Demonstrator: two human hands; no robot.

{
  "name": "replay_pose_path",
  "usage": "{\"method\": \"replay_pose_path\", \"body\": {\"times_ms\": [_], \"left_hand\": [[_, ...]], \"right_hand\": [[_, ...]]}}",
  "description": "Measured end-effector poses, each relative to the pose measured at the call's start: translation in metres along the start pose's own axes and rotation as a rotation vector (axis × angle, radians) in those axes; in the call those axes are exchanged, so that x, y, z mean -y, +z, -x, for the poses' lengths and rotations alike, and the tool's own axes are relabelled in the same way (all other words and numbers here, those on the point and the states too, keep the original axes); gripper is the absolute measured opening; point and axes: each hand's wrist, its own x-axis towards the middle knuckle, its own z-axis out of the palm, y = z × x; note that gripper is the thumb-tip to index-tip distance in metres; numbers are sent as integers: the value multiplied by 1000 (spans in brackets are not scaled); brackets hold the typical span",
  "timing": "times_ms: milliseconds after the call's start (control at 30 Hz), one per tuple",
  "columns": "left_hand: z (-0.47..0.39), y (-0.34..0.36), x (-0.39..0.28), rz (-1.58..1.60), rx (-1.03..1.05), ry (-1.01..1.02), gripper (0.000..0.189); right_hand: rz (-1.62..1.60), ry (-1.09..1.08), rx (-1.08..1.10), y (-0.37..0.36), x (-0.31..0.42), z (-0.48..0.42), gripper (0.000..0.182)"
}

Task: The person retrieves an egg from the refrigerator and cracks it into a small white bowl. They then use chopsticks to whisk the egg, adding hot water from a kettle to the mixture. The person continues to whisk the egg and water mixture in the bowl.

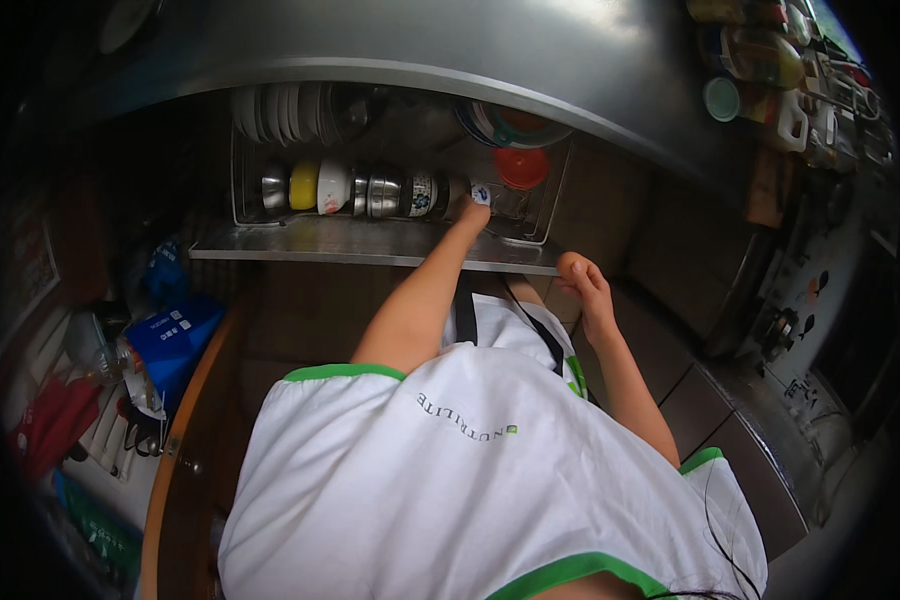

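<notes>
My left hand (475, 211) reaches into a pulled-out wire dish rack (232, 187), its fingers on a small white bowl with a blue pattern (481, 193). That bowl is at the right end of a row of bowls standing on edge, and my hand covers part of it. The row includes a patterned bowl (421, 196), steel bowls (385, 195), a white bowl with a red flower design (334, 187) and a yellow bowl (303, 185). In my right hand (589, 285), beside the drawer front's right end, is a brown egg (569, 263).
White plates (270, 112) stand upright at the rack's back left. A red lid (521, 166) leans at the right. The steel drawer front (307, 241) juts out below the steel countertop (420, 45). Jars (721, 99) crowd the upper right; an orange-edged door (187, 405) is at left.
</notes>
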Motion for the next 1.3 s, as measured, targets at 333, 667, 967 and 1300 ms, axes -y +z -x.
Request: {"method": "replay_pose_path", "body": {"times_ms": [333,667,967,1300], "left_hand": [[52,-61,-39,719,348,-227,17],[156,-204,-118,345,41,490,14],[176,-225,-191,-30,-536,989,16],[124,-185,-272,-289,-602,1110,11]], "right_hand": [[-284,7,-57,-16,-9,0,40],[-592,-173,249,14,71,-6,40],[-858,-244,580,28,134,18,45],[-1075,-60,675,-2,187,-66,49]]}}
